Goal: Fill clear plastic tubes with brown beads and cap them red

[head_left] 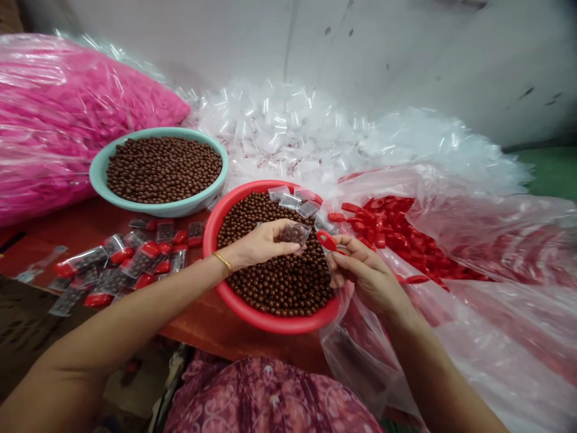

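Observation:
My left hand is closed on a small clear container with dark balls showing inside, above the red basin of brown balls. Just to its right, my right hand pinches a red plastic piece with a rounded, looped end. The container and the red piece are apart. Several clear containers lie on the balls near the basin's far rim.
A pale green basin of brown balls stands back left, beside a bag of pink pieces. Filled containers with red caps lie at left. Clear containers are heaped behind; red pieces fill a plastic bag at right.

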Motion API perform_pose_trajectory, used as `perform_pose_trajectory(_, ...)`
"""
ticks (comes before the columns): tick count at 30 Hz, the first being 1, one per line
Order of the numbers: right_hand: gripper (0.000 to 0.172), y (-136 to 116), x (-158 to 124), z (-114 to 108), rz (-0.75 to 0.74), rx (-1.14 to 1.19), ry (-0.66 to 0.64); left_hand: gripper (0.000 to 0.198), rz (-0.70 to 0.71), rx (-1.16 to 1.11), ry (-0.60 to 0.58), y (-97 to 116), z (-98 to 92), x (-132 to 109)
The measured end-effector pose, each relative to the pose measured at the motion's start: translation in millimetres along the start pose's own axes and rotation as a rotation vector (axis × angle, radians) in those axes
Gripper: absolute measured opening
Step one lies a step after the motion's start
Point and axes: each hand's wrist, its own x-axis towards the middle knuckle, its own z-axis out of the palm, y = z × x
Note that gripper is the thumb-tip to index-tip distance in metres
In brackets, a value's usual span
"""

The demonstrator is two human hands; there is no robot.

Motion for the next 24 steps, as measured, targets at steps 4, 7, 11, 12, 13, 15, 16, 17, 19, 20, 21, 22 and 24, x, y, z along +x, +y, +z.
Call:
perform_pose_trajectory(4,0.035,-0.4,8.9,4.9,-0.082,-0.034,0.064,0.024,0.036,0.089,0.022,-2.5,3.0,1.1)
perform_pose_trajectory(7,0.035,0.9,14.2,4.1,-0.117,-0.043,0.079,0.019,0.052,0.285,0.0,-3.3,4.0,-0.3)
perform_pose_trajectory(11,0.039,2.7,20.4,1.1,-0.143,-0.119,0.033,0.017,0.153,0.585,0.025,-0.9,6.1,-3.9)
perform_pose_trajectory(12,0.039,3.4,21.7,0.7,-0.147,-0.148,0.021,0.017,0.162,0.598,0.015,-0.2,7.0,-4.7)
perform_pose_trajectory(13,0.038,4.3,22.8,0.5,-0.157,-0.185,0.016,0.017,0.164,0.598,0.002,0.4,8.0,-5.3)
perform_pose_trajectory(15,0.035,7.2,24.9,0.2,-0.212,-0.28,0.023,0.017,0.147,0.585,-0.019,1.2,9.6,-6.1)
perform_pose_trajectory(16,0.032,9.0,25.8,0.1,-0.261,-0.339,0.034,0.016,0.128,0.567,-0.022,1.4,10.2,-6.2)
perform_pose_trajectory(17,0.028,10.8,26.6,-0.1,-0.321,-0.405,0.052,0.016,0.104,0.536,-0.021,1.5,10.5,-6.2)
perform_pose_trajectory(19,0.02,13.5,28.0,-0.2,-0.449,-0.567,0.106,0.017,0.051,0.428,-0.018,1.5,10.7,-5.9)
perform_pose_trajectory(20,0.017,14.3,28.6,-0.1,-0.507,-0.66,0.139,0.017,0.022,0.363,-0.023,1.6,10.7,-5.7)
perform_pose_trajectory(21,0.015,14.5,29.3,0.3,-0.568,-0.758,0.173,0.017,-0.005,0.304,-0.033,1.7,10.8,-5.5)
perform_pose_trajectory(22,0.016,14.3,30.0,0.9,-0.64,-0.858,0.207,0.017,-0.029,0.257,-0.043,1.9,11.0,-5.3)
perform_pose_trajectory(24,0.022,13.5,31.7,2.8,-0.814,-1.04,0.26,0.014,-0.062,0.196,-0.055,2.6,11.7,-5.2)
